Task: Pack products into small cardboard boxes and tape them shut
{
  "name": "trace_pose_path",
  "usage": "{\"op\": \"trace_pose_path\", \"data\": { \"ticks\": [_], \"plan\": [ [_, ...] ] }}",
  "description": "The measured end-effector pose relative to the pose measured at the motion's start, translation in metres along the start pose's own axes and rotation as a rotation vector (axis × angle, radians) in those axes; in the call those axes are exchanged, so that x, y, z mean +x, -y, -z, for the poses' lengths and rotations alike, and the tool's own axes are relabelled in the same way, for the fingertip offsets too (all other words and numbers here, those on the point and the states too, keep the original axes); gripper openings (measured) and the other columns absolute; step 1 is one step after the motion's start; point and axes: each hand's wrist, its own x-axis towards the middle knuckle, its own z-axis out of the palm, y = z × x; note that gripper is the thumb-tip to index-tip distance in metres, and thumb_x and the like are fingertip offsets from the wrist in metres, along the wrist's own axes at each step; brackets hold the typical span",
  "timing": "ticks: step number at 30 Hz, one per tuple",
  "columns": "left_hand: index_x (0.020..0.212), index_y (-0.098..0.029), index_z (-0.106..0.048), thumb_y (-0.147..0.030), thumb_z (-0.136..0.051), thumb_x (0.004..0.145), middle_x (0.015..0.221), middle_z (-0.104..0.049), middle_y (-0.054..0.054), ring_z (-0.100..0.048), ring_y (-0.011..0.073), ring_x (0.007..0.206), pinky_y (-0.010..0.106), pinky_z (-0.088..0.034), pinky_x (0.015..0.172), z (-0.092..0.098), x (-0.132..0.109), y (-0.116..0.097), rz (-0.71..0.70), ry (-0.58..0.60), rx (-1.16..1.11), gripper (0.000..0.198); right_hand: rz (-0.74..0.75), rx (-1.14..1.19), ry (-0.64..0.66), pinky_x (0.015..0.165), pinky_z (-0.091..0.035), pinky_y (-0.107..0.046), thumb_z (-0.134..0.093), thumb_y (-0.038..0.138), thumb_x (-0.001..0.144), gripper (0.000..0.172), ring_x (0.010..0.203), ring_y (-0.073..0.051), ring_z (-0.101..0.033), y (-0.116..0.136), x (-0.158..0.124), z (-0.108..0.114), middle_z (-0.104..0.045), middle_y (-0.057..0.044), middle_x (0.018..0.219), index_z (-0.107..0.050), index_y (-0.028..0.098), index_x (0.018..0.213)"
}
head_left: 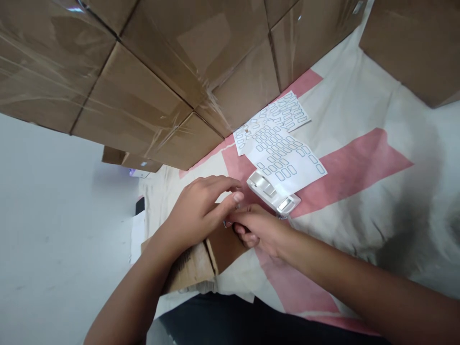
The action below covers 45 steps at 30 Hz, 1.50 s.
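Note:
My left hand (208, 203) hovers over a small cardboard box (194, 270), its thumb and fingers apart. My right hand (253, 227) is closed, with the fingers curled in beside the box's brown flap (226, 247). A small shiny bit shows at its fingertips, too small to name. Just beyond the right hand lies a white and silver device (268, 189), partly covered by a sheet of label outlines (287, 155). My left wrist and forearm hide part of the box.
Large taped cardboard boxes (154, 105) are stacked along the back. Another carton (413, 52) stands at the far right. More label sheets (287, 110) lie by the stack on the pink and white cloth (359, 167). A dark object (140, 206) sits at the left edge.

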Motion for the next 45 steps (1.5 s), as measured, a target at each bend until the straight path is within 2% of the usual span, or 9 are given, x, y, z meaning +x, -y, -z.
{"op": "trace_pose_path", "data": {
  "ticks": [7, 13, 16, 19, 20, 23, 30, 36, 45],
  "plan": [
    [0.113, -0.024, -0.069, -0.050, -0.040, 0.104, 0.113, -0.075, 0.002, -0.068, 0.0211, 0.104, 0.034, -0.046, 0.090, 0.000, 0.001, 0.000, 0.025, -0.003, -0.011, 0.040, -0.104, -0.156, -0.017, 0.036, -0.011, -0.021, -0.072, 0.046, 0.086, 0.052, 0.032, -0.004, -0.022, 0.001, -0.002, 0.003, -0.026, 0.009, 0.038, -0.041, 0.020, 0.052],
    [0.115, -0.023, -0.068, -0.050, -0.040, 0.105, 0.114, -0.074, 0.002, -0.068, 0.0201, 0.105, 0.033, -0.047, 0.091, 0.001, 0.001, 0.003, 0.034, -0.006, -0.046, 0.040, -0.103, -0.350, 0.130, 0.038, -0.012, -0.024, -0.064, 0.042, 0.090, 0.052, 0.030, -0.005, -0.021, -0.002, -0.007, 0.018, -0.027, 0.008, 0.033, -0.043, 0.020, 0.047],
    [0.116, -0.023, -0.068, -0.049, -0.040, 0.105, 0.115, -0.074, 0.002, -0.068, 0.0207, 0.106, 0.033, -0.048, 0.092, 0.001, 0.002, 0.004, 0.012, 0.007, -0.054, 0.040, 0.074, -0.572, 0.122, 0.043, -0.024, -0.024, -0.069, 0.044, 0.085, 0.044, 0.039, -0.007, -0.036, -0.005, -0.015, 0.024, -0.041, 0.005, 0.042, -0.053, 0.019, 0.053],
    [0.118, -0.027, -0.067, -0.047, -0.041, 0.105, 0.118, -0.074, 0.002, -0.068, 0.0207, 0.108, 0.033, -0.049, 0.093, 0.001, 0.002, 0.007, -0.027, 0.038, -0.067, 0.036, 0.464, -0.622, 0.028, 0.064, -0.046, -0.027, -0.071, 0.037, 0.083, 0.020, 0.071, -0.014, -0.060, -0.007, -0.025, 0.024, -0.065, -0.001, 0.076, -0.064, 0.018, 0.079],
    [0.120, -0.028, -0.067, -0.046, -0.041, 0.105, 0.119, -0.073, 0.002, -0.068, 0.0205, 0.108, 0.032, -0.050, 0.094, 0.001, 0.002, 0.008, -0.050, 0.049, -0.078, 0.035, 0.613, -0.658, -0.011, 0.077, -0.050, -0.031, -0.074, 0.035, 0.080, 0.023, 0.089, -0.019, -0.064, -0.006, -0.028, 0.022, -0.069, -0.005, 0.096, -0.066, 0.019, 0.095],
    [0.124, -0.028, -0.066, -0.044, -0.041, 0.105, 0.121, -0.073, 0.004, -0.068, 0.0207, 0.109, 0.033, -0.051, 0.097, 0.000, 0.001, 0.011, -0.116, 0.060, -0.100, 0.036, 0.886, -0.819, 0.019, 0.112, -0.039, -0.045, -0.082, 0.035, 0.071, 0.078, 0.137, -0.030, -0.045, 0.000, -0.031, 0.018, -0.052, -0.011, 0.147, -0.050, 0.025, 0.141],
    [0.125, -0.029, -0.065, -0.047, -0.038, 0.104, 0.116, -0.073, 0.005, -0.069, 0.0228, 0.107, 0.034, -0.054, 0.093, 0.000, -0.001, 0.011, -0.202, 0.046, -0.078, 0.039, 0.883, -0.961, 0.375, 0.119, -0.033, -0.041, -0.088, 0.039, 0.067, 0.108, 0.146, -0.031, -0.037, 0.014, -0.020, 0.022, -0.037, -0.012, 0.160, -0.029, 0.026, 0.157],
    [0.122, -0.032, -0.066, -0.047, -0.041, 0.103, 0.114, -0.075, 0.003, -0.071, 0.0218, 0.104, 0.030, -0.057, 0.090, 0.001, 0.000, 0.008, -0.306, -0.036, -0.021, 0.035, 0.910, -1.190, 0.304, 0.122, -0.026, -0.049, -0.090, 0.046, 0.059, 0.121, 0.151, -0.041, -0.023, -0.001, -0.003, 0.028, -0.024, -0.018, 0.166, -0.026, 0.022, 0.158],
    [0.131, -0.027, -0.062, -0.056, -0.040, 0.102, 0.125, -0.071, 0.004, -0.067, 0.0215, 0.108, 0.030, -0.055, 0.093, 0.010, -0.021, 0.003, -0.504, -0.215, 0.265, 0.047, 1.040, -1.250, 0.231, 0.118, -0.034, -0.044, -0.086, 0.044, 0.066, 0.112, 0.146, -0.037, -0.034, -0.008, 0.002, 0.021, -0.031, -0.014, 0.162, -0.026, 0.026, 0.159]
  ]
}}
